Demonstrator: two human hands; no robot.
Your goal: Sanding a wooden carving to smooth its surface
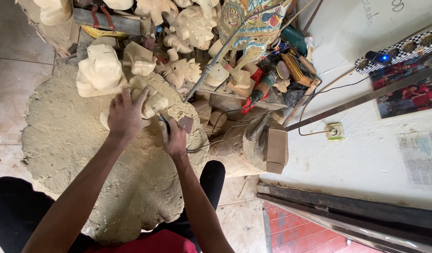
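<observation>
1. The left hand [124, 115] lies spread, fingers wide, on top of a pale wooden carving [148, 100], pressing it down onto the sawdust-covered stump [66, 140] that serves as the counter. I judge this steadies the piece against the tool.
2. The right hand [175, 139] is closed around a slim dark rotary tool [163, 122], held like a pen, with its tip at the carving's right side. A thin cable [211, 143] trails from the hand toward the clutter.
3. The carving sits at the stump's far edge, just under the left palm and close beside a larger unpainted blocky figure [100, 70].
4. More raw wooden figures [192, 26] are heaped beyond, probably kept within reach, and a brightly painted carving [253, 21] rises among them.
5. A small cardboard box [276, 150], brown and plain, leans on a lower log to the right.
6. On the white wall [366, 154], a wall socket [334, 131] takes a cord; a checkered black-and-white power strip [403, 49] glows with a blue light.
7. A colourful photo poster [405, 93] and a pale printed paper sheet [422, 157] are stuck to the wall's right side.
</observation>
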